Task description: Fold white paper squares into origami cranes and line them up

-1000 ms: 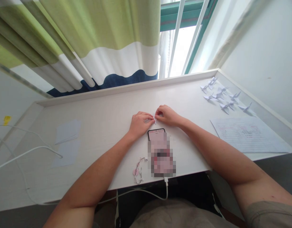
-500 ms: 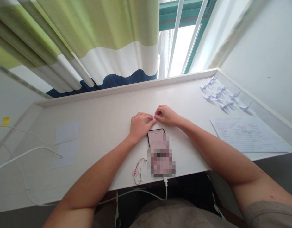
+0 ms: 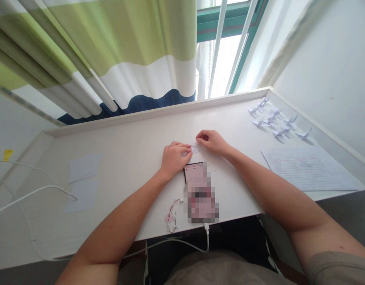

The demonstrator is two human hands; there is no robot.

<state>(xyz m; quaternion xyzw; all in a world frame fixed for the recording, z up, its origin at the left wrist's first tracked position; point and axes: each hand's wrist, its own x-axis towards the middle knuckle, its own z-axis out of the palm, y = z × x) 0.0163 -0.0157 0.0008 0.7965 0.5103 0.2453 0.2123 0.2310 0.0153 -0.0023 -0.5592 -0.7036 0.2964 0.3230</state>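
A small folded piece of white paper (image 3: 194, 148) lies on the white desk (image 3: 131, 154), partly hidden by my fingers. My left hand (image 3: 175, 154) rests at its left side, fingers closed over its edge. Just to the right of the paper, my right hand (image 3: 211, 141) has thumb and forefinger pinched together near its upper right edge; whether they grip a corner is too small to make out. A phone (image 3: 197, 174) lies face up right below the hands, its screen partly blurred.
Several folded paper cranes (image 3: 274, 118) stand at the far right, above lined written sheets (image 3: 307, 168). White paper pieces (image 3: 84, 166) lie at the left beneath a white cable (image 3: 57, 186). A beaded strap (image 3: 171, 217) sits beside the phone, which has a charging cable (image 3: 207, 237).
My right hand has drawn slightly away from my left, and more of the folded paper shows between them. The left hand stays nearly in place.
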